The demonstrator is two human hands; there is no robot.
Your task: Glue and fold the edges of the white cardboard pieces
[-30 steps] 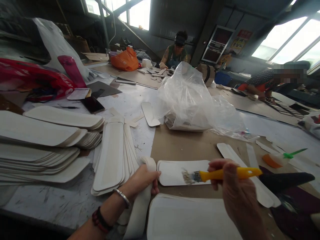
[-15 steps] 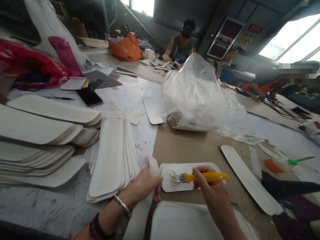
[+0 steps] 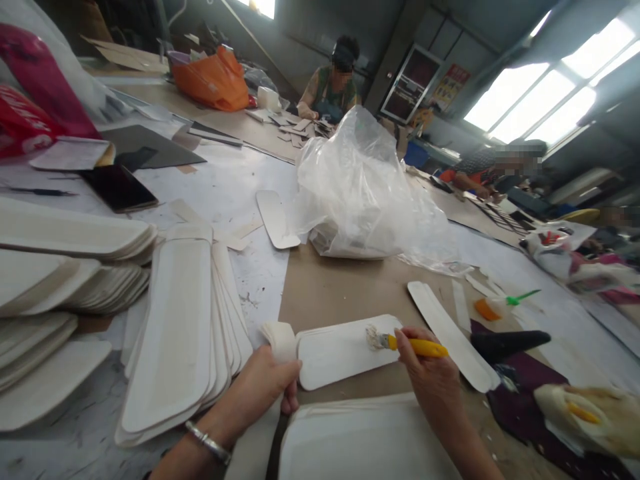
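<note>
My right hand (image 3: 431, 377) grips a brush (image 3: 425, 347) by its yellow handle. Its bristles touch a white rounded panel (image 3: 335, 357) near that panel's right end. Beside the panel's left end, my left hand (image 3: 265, 383) is closed around cream strips (image 3: 281, 339), whose upper ends curl over above the fingers; the lower part hangs below the hand. Close to me lies a stack of larger white panels (image 3: 360, 440). To the left of my left hand, long panels (image 3: 170, 333) are fanned out in a pile.
More panel stacks (image 3: 65, 230) fill the left side, with a phone (image 3: 120, 188) behind. A clear plastic bag (image 3: 355, 193) stands mid-table. On the right lie a long panel (image 3: 450, 337), a black pointed object (image 3: 510, 343) and a glue-smeared container (image 3: 590, 413). Two people sit farther back.
The brush has moved from the panel's left part to its right end, with my right hand. My left hand keeps the strips. The view has turned to the right.
</note>
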